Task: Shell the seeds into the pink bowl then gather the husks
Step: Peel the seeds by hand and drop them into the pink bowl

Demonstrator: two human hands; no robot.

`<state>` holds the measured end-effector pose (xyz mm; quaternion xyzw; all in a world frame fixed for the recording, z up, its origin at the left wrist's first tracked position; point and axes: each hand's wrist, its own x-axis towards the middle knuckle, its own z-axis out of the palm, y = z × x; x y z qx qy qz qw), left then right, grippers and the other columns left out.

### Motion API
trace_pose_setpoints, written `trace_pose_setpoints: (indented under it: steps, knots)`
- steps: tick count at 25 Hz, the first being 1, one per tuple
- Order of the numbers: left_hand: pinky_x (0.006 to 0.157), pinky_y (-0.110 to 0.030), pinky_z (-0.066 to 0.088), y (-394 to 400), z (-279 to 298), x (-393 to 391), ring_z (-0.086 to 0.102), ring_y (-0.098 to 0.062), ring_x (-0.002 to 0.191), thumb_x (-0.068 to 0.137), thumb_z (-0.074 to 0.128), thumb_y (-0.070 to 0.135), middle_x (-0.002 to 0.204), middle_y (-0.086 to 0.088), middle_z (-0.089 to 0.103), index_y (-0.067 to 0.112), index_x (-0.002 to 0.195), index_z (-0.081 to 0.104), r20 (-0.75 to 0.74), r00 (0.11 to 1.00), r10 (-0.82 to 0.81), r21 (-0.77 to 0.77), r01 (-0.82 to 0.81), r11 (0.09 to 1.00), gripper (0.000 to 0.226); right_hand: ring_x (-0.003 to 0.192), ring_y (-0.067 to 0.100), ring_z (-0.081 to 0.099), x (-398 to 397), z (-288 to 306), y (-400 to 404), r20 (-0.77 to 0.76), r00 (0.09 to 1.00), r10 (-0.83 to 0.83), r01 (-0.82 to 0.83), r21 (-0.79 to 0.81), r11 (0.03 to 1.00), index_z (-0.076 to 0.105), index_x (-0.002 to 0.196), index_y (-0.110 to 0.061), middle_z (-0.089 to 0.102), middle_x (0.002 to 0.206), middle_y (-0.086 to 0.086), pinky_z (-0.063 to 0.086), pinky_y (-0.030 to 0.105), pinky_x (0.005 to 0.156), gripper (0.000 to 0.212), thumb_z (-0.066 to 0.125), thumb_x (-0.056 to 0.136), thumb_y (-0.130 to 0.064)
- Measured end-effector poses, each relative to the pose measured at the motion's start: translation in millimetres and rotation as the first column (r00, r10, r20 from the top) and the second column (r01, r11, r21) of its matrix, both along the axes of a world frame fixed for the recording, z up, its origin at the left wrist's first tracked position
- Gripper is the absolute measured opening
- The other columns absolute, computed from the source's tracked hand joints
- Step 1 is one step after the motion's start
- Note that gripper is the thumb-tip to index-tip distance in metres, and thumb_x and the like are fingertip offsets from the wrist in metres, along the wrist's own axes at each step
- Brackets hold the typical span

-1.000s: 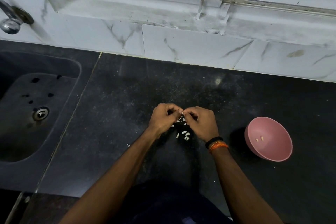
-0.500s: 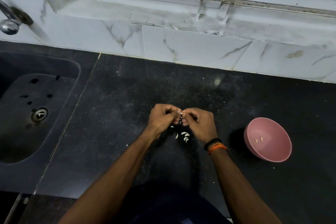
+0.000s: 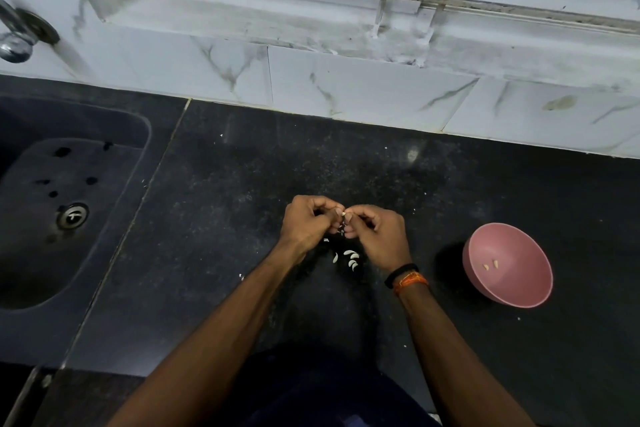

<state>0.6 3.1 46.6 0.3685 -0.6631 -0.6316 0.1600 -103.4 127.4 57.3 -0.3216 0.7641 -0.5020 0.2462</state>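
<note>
Above the black table (image 3: 450,191), left hand (image 3: 304,224) and right hand (image 3: 375,236) meet, fingers of both clamped on one small pale seed (image 3: 343,214), directly over curved white husks (image 3: 349,257), left of the pink bowl (image 3: 526,291) holding two tan kernels (image 3: 491,265).

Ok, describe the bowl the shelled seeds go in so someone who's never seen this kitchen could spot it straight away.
Start at the black stone countertop under the white marble-tiled wall. To the right of the person's right hand, the one with wristbands, sits a round pink plastic bowl. It is the only coloured vessel there, with two small pale seed kernels inside.
</note>
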Motion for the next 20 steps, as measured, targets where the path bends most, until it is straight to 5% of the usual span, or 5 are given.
trace_pose_setpoints:
  steps: [4, 12, 20]
  knots:
    - [0.071, -0.036, 0.062, 0.9, -2.4, 0.0, 0.073, -0.023, 0.07, 0.091, 0.071, 0.007, 0.078, -0.003, 0.076, 0.013, 0.09, 0.078, -0.02, 1.0, -0.003, 0.004, 0.003, 1.0, 0.01, 0.069, 0.01, 0.074, -1.2, 0.9, -0.9, -0.026, 1.0, -0.015, 0.016, 0.007, 1.0, 0.077, 0.093, -0.009, 0.075, 0.083, 0.0, 0.059, 0.02, 0.063, 0.012, 0.067, 0.094, -0.002]
    - [0.064, -0.026, 0.058, 10.4, -3.1, -2.4, 0.072, -0.013, 0.066, 0.092, 0.069, 0.007, 0.08, 0.001, 0.076, 0.013, 0.093, 0.078, -0.005, 1.0, -0.001, -0.074, 0.001, 0.997, 0.01, 0.065, 0.016, 0.074, 2.2, 0.5, -3.9, 0.023, 0.991, -0.134, 0.134, 0.025, 0.991, 0.078, 0.083, -0.011, 0.075, 0.074, 0.0, 0.063, 0.034, 0.063, 0.006, 0.074, 0.085, -0.008]
    - [0.072, -0.035, 0.062, 16.7, -7.0, -4.5, 0.075, -0.021, 0.074, 0.092, 0.068, 0.003, 0.083, -0.005, 0.077, 0.008, 0.095, 0.077, -0.099, 0.995, 0.02, 0.02, -0.018, 1.0, 0.011, 0.064, 0.013, 0.073, 6.3, -1.0, -1.7, 0.129, 0.968, -0.215, 0.217, -0.006, 0.976, 0.078, 0.083, -0.009, 0.075, 0.074, 0.003, 0.061, 0.03, 0.062, 0.007, 0.074, 0.086, -0.004]
